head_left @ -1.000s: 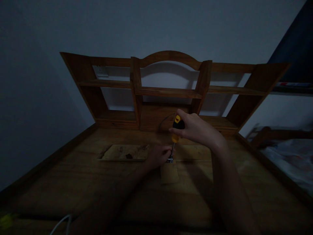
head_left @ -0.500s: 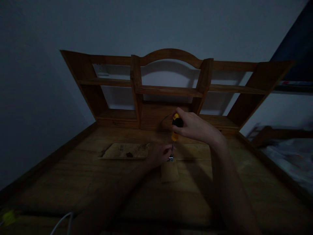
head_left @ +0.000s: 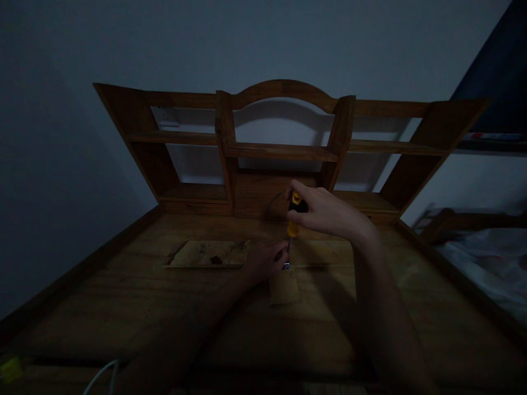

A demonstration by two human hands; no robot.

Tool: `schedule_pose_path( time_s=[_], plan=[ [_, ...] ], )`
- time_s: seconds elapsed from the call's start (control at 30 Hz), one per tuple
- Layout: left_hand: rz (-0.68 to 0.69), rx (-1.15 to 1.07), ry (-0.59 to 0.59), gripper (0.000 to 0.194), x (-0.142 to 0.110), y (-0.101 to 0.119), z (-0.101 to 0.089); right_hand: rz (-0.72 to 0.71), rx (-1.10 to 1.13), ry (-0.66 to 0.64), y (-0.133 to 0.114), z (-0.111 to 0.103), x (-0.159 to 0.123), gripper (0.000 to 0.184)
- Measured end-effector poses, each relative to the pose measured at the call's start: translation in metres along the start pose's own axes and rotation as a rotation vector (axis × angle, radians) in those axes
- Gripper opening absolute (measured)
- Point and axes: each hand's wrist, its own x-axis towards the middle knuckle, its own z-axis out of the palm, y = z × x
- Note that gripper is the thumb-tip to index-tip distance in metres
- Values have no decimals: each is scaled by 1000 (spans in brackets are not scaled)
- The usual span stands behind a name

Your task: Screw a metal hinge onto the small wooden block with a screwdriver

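Observation:
In the head view, my right hand (head_left: 323,213) is closed around the yellow and black handle of a screwdriver (head_left: 293,228). The screwdriver stands nearly upright, shaft downward. Its tip meets a small shiny metal piece (head_left: 287,265), too small and dark to name, at the edge of a light wooden block (head_left: 284,291). My left hand (head_left: 267,260) is low beside the shaft, with thumb and fingers pinched together near the metal piece. What those fingers hold, if anything, cannot be made out.
A wooden desktop (head_left: 135,291) lies under both hands. Behind it rises a wooden shelf unit (head_left: 284,151) against the wall. A board (head_left: 189,253) with a dark knot lies to the left. A white cable (head_left: 99,376) and a yellow object (head_left: 11,370) are at the lower left.
The whole view has shifted slightly. My right hand's fingers have moved a little around the screwdriver's handle. My left hand stays beside the tip.

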Motion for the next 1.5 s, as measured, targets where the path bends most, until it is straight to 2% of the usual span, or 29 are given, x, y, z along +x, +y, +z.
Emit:
schedule_pose_path(
  time_s=[0.2,0.3,0.4,0.57,0.7,0.9,1.03,1.17,1.27,1.5],
  plan=[
    [-18,0,9,17,0,-2,2,15,-47,48,-1,5,3,29],
    [-42,-10,25,17,0,-2,2,-40,-60,62,2,6,5,21],
    [-54,-15,21,17,-1,-2,3,-88,-11,67,5,5,4,26],
    [-31,31,29,14,0,-1,1,-63,24,77,6,6,4,28],
    [-38,44,30,12,0,0,2,-58,-18,73,4,6,5,18],
    [-62,104,22,13,2,1,2,-57,-19,50,3,3,4,20],
    [-123,119,80,20,5,-2,3,-60,-24,69,6,3,5,27],
    [-113,72,145,19,7,-10,6,-83,-39,44,10,2,5,10],
    [-91,31,184,13,6,-12,5,-86,-36,30,11,1,4,12],
    [-108,12,174,5,6,-8,4,-82,-39,55,7,4,6,10]
  ],
)
